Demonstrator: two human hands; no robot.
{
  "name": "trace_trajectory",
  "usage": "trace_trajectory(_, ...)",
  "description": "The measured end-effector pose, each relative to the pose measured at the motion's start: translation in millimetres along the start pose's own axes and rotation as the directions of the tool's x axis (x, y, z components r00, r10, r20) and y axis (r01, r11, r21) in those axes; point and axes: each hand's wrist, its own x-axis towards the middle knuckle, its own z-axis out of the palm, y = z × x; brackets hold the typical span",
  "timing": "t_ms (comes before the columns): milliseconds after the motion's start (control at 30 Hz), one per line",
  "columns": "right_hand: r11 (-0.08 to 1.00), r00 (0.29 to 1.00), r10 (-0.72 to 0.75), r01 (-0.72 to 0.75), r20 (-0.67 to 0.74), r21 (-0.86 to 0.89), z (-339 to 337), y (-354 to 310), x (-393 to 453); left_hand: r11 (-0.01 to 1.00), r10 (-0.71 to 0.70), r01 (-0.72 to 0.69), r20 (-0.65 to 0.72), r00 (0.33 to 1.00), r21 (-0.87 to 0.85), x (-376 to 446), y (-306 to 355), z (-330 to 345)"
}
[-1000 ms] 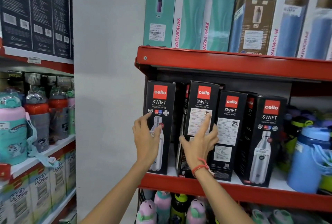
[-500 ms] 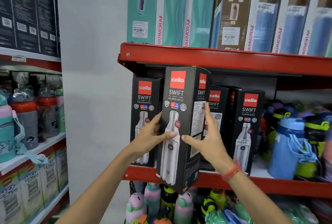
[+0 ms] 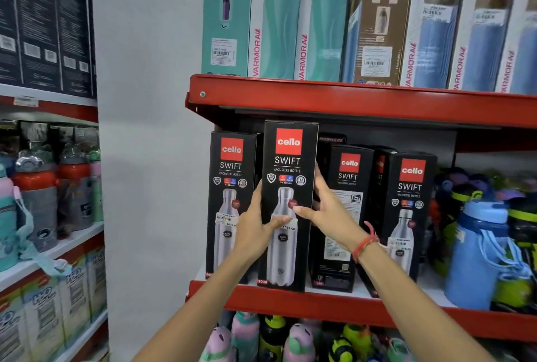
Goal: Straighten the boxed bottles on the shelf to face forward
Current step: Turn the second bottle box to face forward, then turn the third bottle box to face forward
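Black Cello Swift bottle boxes stand in a row on the red middle shelf (image 3: 319,302). My left hand (image 3: 255,228) and my right hand (image 3: 328,213) grip the second box (image 3: 287,164) by its two sides. Its front with the bottle picture faces me and its base sits at the shelf's front edge. The leftmost box (image 3: 231,175) also shows its front. The third box (image 3: 345,187) is turned, showing a printed side panel. The fourth box (image 3: 411,187) faces forward, angled slightly.
Blue and dark loose bottles (image 3: 482,245) crowd the shelf's right end. Tall Varmora boxes (image 3: 290,21) fill the shelf above. Small coloured bottles (image 3: 273,338) stand on the shelf below. A white wall gap separates a left rack holding bottles (image 3: 37,187).
The second box was lifted out and turned between both hands. It is now set back in the row with its front facing me. The camera moved closer.
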Motion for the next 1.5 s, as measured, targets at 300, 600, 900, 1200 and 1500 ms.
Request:
trace_trajectory(300,0.996,0.99,0.063,-0.069,-0.128,-0.047,18,30,18,0.992,-0.107,0.108,-0.014,0.994,0.063,19,-28,21)
trace_trajectory(600,0.956,0.924,-0.023,-0.091,-0.383,-0.277,27,44,13,0.987,-0.124,0.124,-0.004,0.992,0.103,22,-33,27)
trace_trajectory(900,0.742,0.596,0.143,-0.592,-0.79,-0.313,24,53,-14,0.961,-0.095,0.122,-0.12,0.988,0.248,7,-18,35)
trace_trajectory(1200,0.894,0.734,0.16,-0.392,-0.661,-0.219,-10,32,-33,0.945,0.106,-0.031,-0.214,0.971,0.326,-11,6,29)
trace_trajectory(1500,0.988,0.933,0.105,-0.138,-0.343,-0.072,-70,6,-84,1.0,0.002,-0.002,0.159,0.987,0.002,-21,51,50)
